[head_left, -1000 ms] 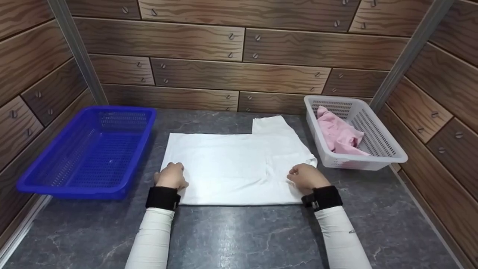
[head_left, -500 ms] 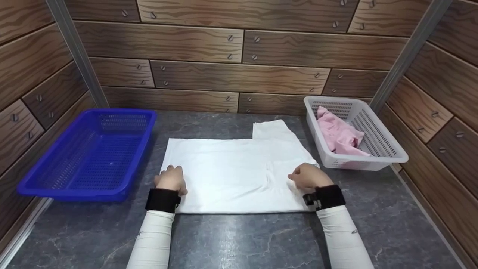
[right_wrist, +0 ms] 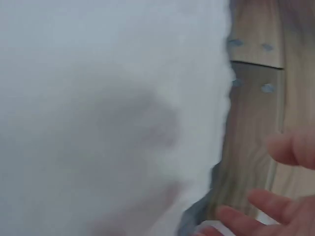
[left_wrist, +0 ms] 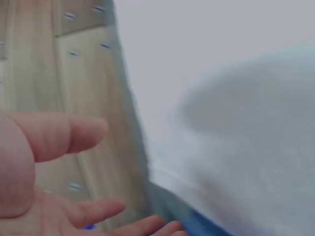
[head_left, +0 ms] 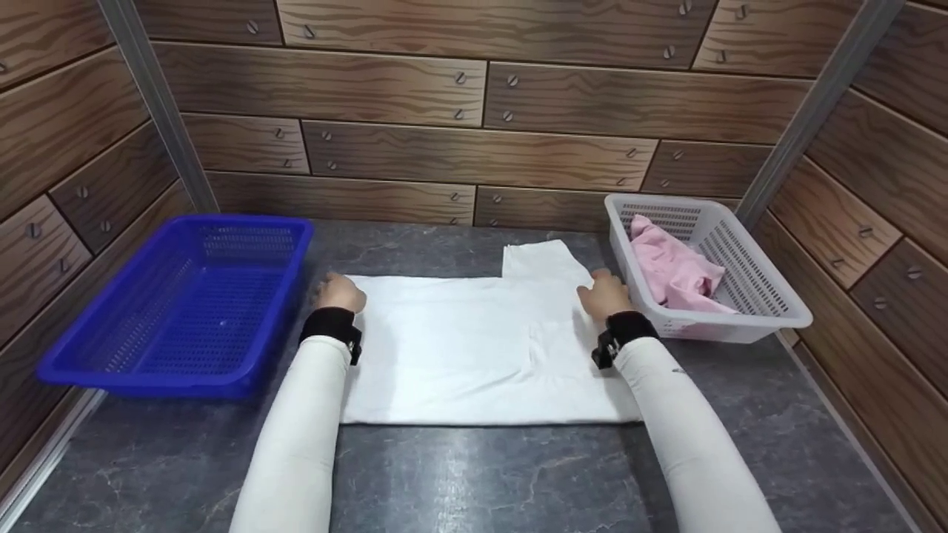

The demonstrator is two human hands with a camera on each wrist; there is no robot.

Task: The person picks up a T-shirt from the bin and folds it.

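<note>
Though blurry close up, L hand (head_left: 341,293) & R hand (head_left: 606,296) w/ fingers apart, by white cloth (head_left: 448,340) edges, touch unclear.

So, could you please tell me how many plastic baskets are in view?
2: a blue rectangular perforated plastic basket left of the folded white cloth, and a white rectangular perforated plastic basket, holding crumpled pink cloth, right of it.

The cloth (head_left: 444,340) is plain white, the bundle (head_left: 670,266) pink — the tabletop (head_left: 474,481) veined grey, the wall (head_left: 415,152) brown wood-grain.
</note>
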